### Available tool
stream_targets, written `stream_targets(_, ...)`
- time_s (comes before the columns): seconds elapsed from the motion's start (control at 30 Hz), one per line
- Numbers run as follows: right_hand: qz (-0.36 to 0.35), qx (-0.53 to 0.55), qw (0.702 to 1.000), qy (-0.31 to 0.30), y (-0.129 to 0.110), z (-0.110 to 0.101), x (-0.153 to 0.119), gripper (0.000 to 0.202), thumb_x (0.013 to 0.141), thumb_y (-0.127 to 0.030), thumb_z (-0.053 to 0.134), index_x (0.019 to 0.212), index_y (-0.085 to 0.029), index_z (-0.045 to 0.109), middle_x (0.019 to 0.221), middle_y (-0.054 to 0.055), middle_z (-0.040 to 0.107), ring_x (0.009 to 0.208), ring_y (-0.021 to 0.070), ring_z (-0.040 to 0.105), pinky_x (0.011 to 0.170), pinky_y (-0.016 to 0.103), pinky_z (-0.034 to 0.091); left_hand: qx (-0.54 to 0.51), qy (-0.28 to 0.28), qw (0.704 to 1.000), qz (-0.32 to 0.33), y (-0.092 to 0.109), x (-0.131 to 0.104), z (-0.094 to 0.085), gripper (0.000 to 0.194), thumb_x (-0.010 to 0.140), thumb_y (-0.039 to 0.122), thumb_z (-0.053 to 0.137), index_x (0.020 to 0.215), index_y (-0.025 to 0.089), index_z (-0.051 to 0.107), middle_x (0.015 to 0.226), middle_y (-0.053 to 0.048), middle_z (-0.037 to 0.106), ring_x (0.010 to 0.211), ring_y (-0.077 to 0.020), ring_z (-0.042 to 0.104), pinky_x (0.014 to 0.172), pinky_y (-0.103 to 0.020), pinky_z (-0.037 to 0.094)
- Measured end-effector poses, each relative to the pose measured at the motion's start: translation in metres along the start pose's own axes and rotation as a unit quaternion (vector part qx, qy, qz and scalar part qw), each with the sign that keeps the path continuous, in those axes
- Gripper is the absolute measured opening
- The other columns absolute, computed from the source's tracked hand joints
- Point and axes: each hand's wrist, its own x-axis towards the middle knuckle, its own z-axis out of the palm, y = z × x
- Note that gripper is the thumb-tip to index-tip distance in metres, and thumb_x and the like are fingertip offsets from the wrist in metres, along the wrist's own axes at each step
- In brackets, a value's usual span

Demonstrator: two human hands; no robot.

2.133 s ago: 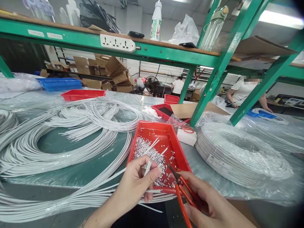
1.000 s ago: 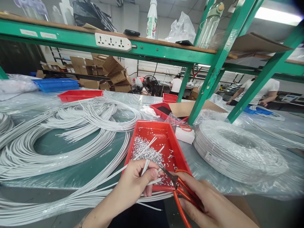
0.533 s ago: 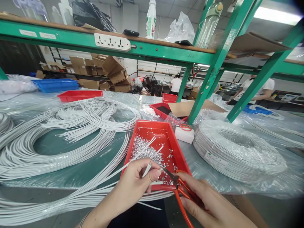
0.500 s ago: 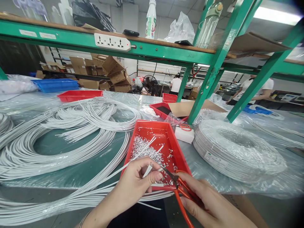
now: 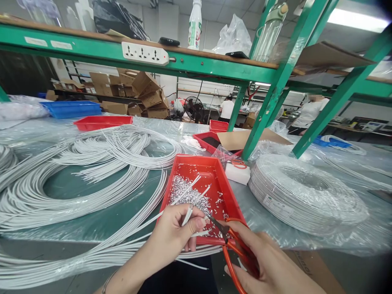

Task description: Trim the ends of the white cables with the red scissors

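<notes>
My left hand (image 5: 174,230) is closed around several white cables, pinching a cable end (image 5: 187,215) between thumb and fingers over the near end of a red tray (image 5: 228,192). Other cable ends stick out past my fingers above the tray. With my right hand (image 5: 263,253) I grip orange-handled scissors (image 5: 225,234), their dark blades pointing at my left fingertips. Whether the blades touch a cable cannot be made out. Shiny silver scraps (image 5: 183,190) are scattered in the tray.
Coiled white cables (image 5: 76,200) spread over the left of the table. A plastic-wrapped cable coil (image 5: 306,200) lies at right, and a white box (image 5: 237,173) stands beside the tray. A green shelf frame (image 5: 266,106) crosses above. Two people are in the background.
The cable end in my left hand has tilted and shifted slightly left. The scissors have moved a little down and left, their handles spread wider. A background person has moved left.
</notes>
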Motion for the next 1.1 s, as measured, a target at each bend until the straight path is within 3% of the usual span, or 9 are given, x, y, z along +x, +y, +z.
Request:
stream_targets(0.1,0.026,0.09,0.996,0.006,0.001,0.007,-0.001,0.051,0.066,-0.02,0.057,0.116,-0.02,0.054,0.093,0.01,0.063,0.089,0.028,0.059,0.078,0.04,0.048,-0.009,-0.005,1.0,-0.005,-0.001,0.001,-0.001,0.031,0.069,0.044,0.063,0.072,0.013,0.057,0.041,0.007,0.046,0.031,-0.005,0.045,0.031,-0.012,0.031)
stream_targets(0.2,0.027,0.275,0.961,0.01,0.005,0.015,0.0,0.055,0.062,-0.015,0.058,0.116,-0.019,0.051,0.1,0.008,0.06,0.092,0.023,0.058,0.08,0.032,0.048,-0.031,-0.013,0.999,-0.014,-0.001,0.002,-0.003,0.035,0.068,0.047,0.063,0.072,0.013,0.056,0.046,0.006,0.048,0.031,-0.0054,0.046,0.03,-0.012,0.03)
stream_targets(0.27,0.034,0.367,0.929,0.04,0.004,0.02,0.006,0.049,0.064,-0.017,0.061,0.112,-0.018,0.052,0.082,0.003,0.06,0.071,0.017,0.059,0.064,0.026,0.049,-0.034,-0.01,0.999,-0.015,-0.001,0.002,-0.002,0.035,0.067,0.047,0.064,0.072,0.013,0.056,0.044,0.007,0.047,0.03,-0.0056,0.046,0.029,-0.013,0.03)
stream_targets(0.33,0.03,0.407,0.91,0.069,-0.002,0.023,0.015,0.035,0.069,-0.024,0.064,0.102,-0.016,0.057,0.057,-0.005,0.05,0.046,0.0105,0.046,0.047,0.022,0.041,-0.025,-0.007,1.0,-0.01,-0.001,0.002,-0.001,0.033,0.068,0.045,0.064,0.071,0.013,0.056,0.041,0.008,0.044,0.03,-0.0056,0.045,0.03,-0.013,0.03)
stream_targets(0.47,-0.011,0.445,0.891,0.085,-0.016,0.028,0.037,0.021,0.069,-0.03,0.07,0.082,-0.015,0.063,0.043,-0.011,0.033,0.038,0.0069,0.026,0.039,0.021,0.025,-0.008,-0.014,1.0,-0.01,-0.001,0.002,0.004,0.029,0.07,0.042,0.062,0.07,0.014,0.056,0.036,0.008,0.043,0.029,-0.0053,0.042,0.031,-0.013,0.029)
stream_targets(0.63,-0.038,0.468,0.877,0.101,-0.019,0.031,0.043,0.014,0.07,-0.027,0.069,0.069,-0.014,0.063,0.042,-0.01,0.032,0.039,0.0063,0.022,0.039,0.021,0.022,0.004,-0.022,1.0,-0.02,-0.001,0.001,0.004,0.027,0.072,0.041,0.06,0.069,0.014,0.057,0.035,0.008,0.043,0.03,-0.0055,0.041,0.032,-0.014,0.029)
stream_targets(0.87,-0.049,0.448,0.887,0.097,-0.015,0.028,0.045,0.008,0.067,-0.018,0.07,0.066,-0.014,0.063,0.043,-0.01,0.031,0.041,0.0064,0.023,0.04,0.02,0.022,0.005,-0.019,1.0,-0.016,-0.001,0.001,0.004,0.029,0.072,0.042,0.061,0.069,0.014,0.055,0.037,0.008,0.043,0.031,-0.0052,0.041,0.033,-0.013,0.028)
stream_targets(1.03,-0.084,0.42,0.902,0.061,-0.015,0.024,0.046,0.007,0.074,-0.021,0.065,0.071,-0.015,0.064,0.046,-0.009,0.034,0.042,0.0078,0.028,0.042,0.02,0.028,0.005,-0.123,0.992,-0.033,-0.001,0.003,-0.001,0.035,0.074,0.048,0.057,0.065,0.014,0.053,0.041,0.007,0.044,0.033,-0.006,0.045,0.035,-0.014,0.028)
stream_targets(1.1,-0.096,0.4,0.91,0.054,-0.013,0.023,0.048,0.01,0.077,-0.024,0.062,0.071,-0.016,0.064,0.046,-0.009,0.033,0.042,0.0078,0.029,0.042,0.02,0.029,0.008,-0.138,0.99,-0.039,-0.002,0.004,-0.001,0.035,0.075,0.048,0.056,0.065,0.014,0.053,0.042,0.006,0.045,0.032,-0.0059,0.045,0.034,-0.015,0.027)
